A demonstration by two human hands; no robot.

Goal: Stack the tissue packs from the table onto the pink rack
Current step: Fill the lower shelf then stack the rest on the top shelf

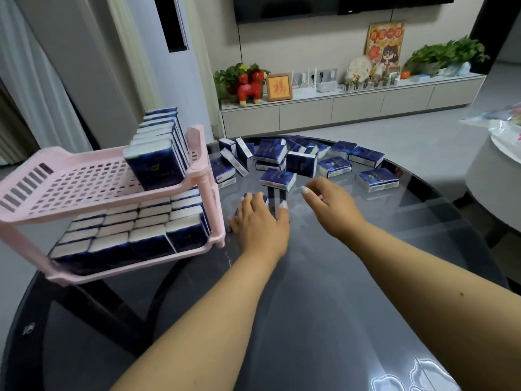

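A pink two-tier rack (70,190) stands on the table's left side. Its lower shelf is packed with upright blue-and-white tissue packs (132,230). A row of packs (158,153) stands along the upper shelf's right end. Several loose packs (304,159) lie scattered across the far part of the table. My left hand (260,224) lies over one pack (255,197) on the table just right of the rack, fingers wrapped on it. My right hand (329,204) hovers with spread fingers near a flat pack (277,179), holding nothing.
The round dark glass table (324,306) reflects light. Behind it stands a low white TV cabinet (352,105) with plants and ornaments. A pale chair with a plastic bag (501,142) is at the right edge.
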